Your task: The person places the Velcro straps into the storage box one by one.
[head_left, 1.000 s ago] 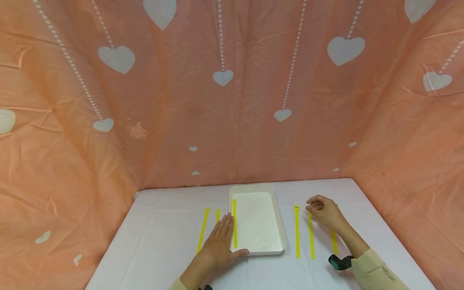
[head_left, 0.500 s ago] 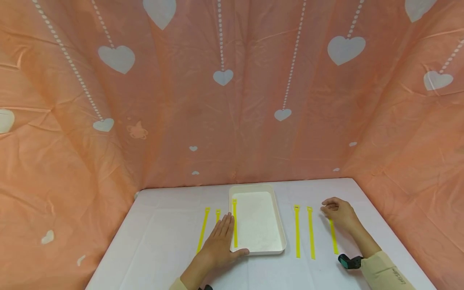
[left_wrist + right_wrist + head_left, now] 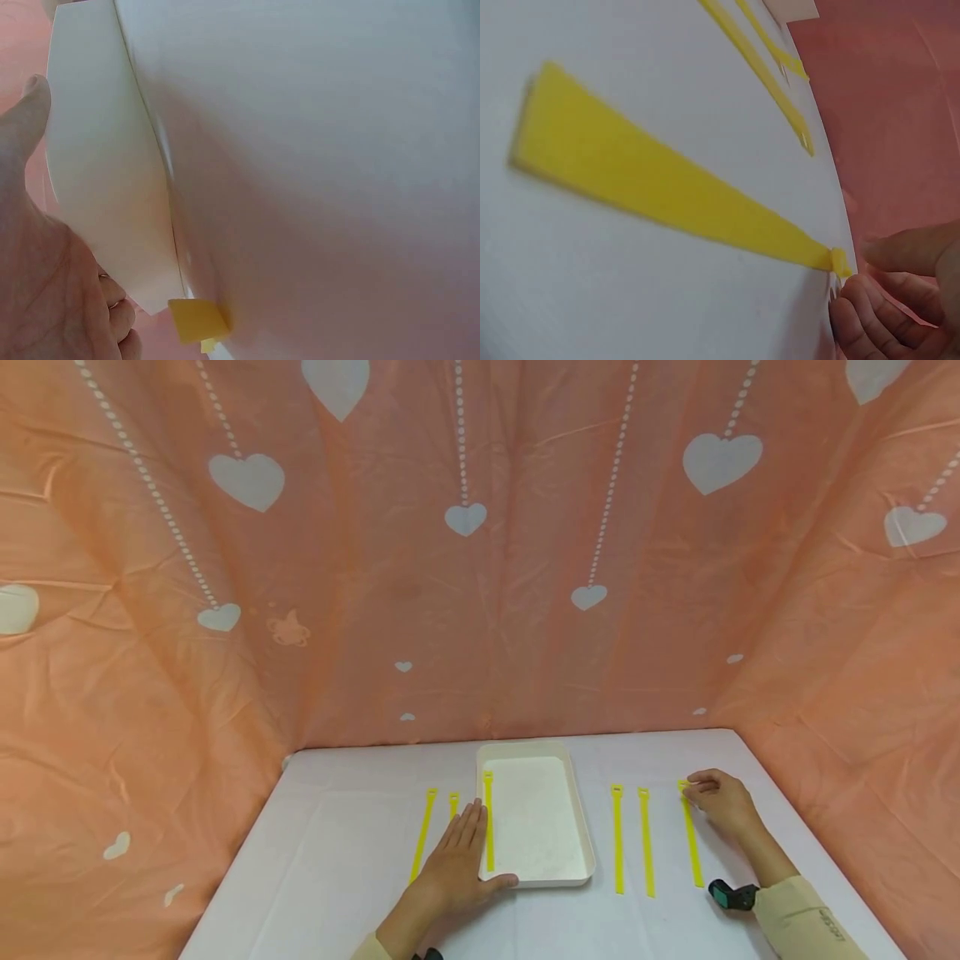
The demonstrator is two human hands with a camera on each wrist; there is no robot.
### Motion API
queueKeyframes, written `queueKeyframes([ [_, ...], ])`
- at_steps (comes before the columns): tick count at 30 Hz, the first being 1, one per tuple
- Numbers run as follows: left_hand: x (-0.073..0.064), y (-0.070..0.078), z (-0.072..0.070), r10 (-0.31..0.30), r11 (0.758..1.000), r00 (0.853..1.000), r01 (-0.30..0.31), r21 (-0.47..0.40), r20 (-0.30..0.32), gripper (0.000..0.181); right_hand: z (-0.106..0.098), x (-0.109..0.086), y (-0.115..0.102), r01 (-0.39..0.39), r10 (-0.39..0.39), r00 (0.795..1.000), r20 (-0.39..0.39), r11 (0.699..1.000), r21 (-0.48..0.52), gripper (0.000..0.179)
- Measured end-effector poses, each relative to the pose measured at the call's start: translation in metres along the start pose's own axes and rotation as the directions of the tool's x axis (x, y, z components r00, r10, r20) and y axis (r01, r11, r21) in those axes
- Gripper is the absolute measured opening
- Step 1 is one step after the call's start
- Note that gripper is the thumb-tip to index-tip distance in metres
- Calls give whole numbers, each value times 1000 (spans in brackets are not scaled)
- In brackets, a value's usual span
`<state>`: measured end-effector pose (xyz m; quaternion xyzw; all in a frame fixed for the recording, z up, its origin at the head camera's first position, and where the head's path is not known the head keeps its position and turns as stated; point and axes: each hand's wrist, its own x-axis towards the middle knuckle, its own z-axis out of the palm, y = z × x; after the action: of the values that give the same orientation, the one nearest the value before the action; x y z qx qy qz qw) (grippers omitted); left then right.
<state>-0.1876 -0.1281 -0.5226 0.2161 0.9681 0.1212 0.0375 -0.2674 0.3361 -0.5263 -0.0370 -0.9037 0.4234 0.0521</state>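
Note:
Palm down with straight fingers, my left hand (image 3: 457,860) lies along the left side of a shallow white tray (image 3: 581,827). Its thumb reaches past the tray's near corner in the head view. One yellow strap (image 3: 489,835) with a slotted head lies inside the tray. My right hand (image 3: 727,806) is at the slotted head of the rightmost yellow strap (image 3: 692,847), fingers loosely bent. In the right wrist view, the thumb (image 3: 900,251) and fingertips are beside that head, with no clear grip; exact contact cannot be told. This strap (image 3: 652,180) lies flat on the table.
Two more yellow straps, one (image 3: 618,839) nearer the tray and one (image 3: 647,843) beside it, lie between tray and right hand. Left of the tray are a yellow strap (image 3: 423,835) and another (image 3: 453,804) partly under the left hand. White cloth covers the table (image 3: 337,843); an orange curtain (image 3: 510,677) surrounds it.
My right hand has moved rightward from the head of the middle right-side strap to the rightmost strap's head. The left hand stays on the tray's side.

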Motion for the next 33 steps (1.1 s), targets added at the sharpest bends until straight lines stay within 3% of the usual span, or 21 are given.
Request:
queueKeyframes([
  [13,0,1,0,-3,1000,1000,3,20,-2,119,1,7,9,-28,28,1000,6,999,-41,39],
  [23,-2,-2,4,25,1000,999,-25,-17,-26,119,5,10,12,-83,83,996,7,996,-28,42],
  [33,-1,1,0,-15,1000,1000,15,16,5,119,9,14,10,-103,103,995,9,994,-32,41],
])
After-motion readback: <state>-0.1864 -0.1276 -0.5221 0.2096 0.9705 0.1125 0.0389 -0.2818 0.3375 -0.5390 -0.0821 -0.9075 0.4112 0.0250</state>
